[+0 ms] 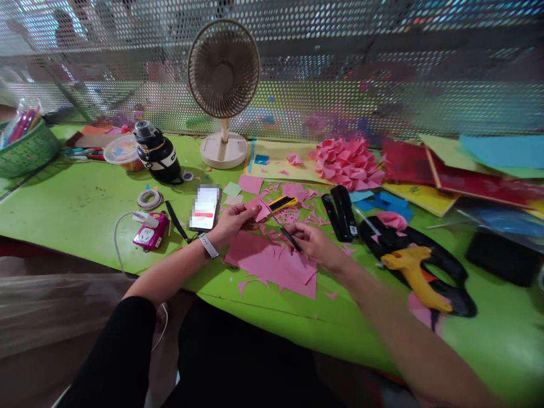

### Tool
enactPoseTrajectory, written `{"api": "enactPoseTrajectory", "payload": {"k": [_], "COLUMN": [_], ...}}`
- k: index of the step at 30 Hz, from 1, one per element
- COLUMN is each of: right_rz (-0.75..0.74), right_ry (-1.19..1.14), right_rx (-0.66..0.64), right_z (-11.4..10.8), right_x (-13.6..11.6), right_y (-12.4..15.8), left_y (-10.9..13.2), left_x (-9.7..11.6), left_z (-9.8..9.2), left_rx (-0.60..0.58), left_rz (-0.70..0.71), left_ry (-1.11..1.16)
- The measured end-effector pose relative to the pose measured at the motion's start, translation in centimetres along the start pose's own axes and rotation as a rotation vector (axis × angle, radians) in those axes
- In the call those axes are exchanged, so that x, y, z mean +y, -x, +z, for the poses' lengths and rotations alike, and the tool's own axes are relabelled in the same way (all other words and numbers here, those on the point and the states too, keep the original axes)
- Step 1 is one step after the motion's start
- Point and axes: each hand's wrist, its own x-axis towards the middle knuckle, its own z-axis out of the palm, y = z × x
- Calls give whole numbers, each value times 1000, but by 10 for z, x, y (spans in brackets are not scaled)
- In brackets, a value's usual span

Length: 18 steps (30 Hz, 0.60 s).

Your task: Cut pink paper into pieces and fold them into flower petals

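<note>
My left hand (233, 222) pinches a small folded piece of pink paper (259, 208) above the green table (76, 209). My right hand (315, 242) is closed on a pair of black scissors (285, 229) whose blades point up-left to the pink piece. Under both hands lies a larger pink sheet (272, 262) with jagged cut edges, and pink scraps (297, 214) are scattered around it. A smartwatch with a white band is on my left wrist.
A phone (204, 207), a pink charger (147, 234), a tape roll (149, 198) and a black bottle (157, 154) are at left. A fan (223, 90) stands at the back. A pink paper flower (347, 163), black stapler (340, 212), yellow glue gun (419, 273) and coloured sheets (467, 170) are at right.
</note>
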Motion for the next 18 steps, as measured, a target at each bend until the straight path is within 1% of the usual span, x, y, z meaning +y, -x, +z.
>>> {"api": "enactPoseTrajectory", "payload": {"k": [11, 18], "right_rz": [-37, 30], "right_ry": [-2, 0], "right_rx": [13, 2], "right_z": [-2, -2], "right_x": [9, 9], "right_y": [-2, -2], "left_y": [-3, -1], "left_x": [-1, -1], "left_z": [-2, -1], "left_rx": [-13, -43], "left_rz": [-40, -50], "left_ry": [28, 20]}}
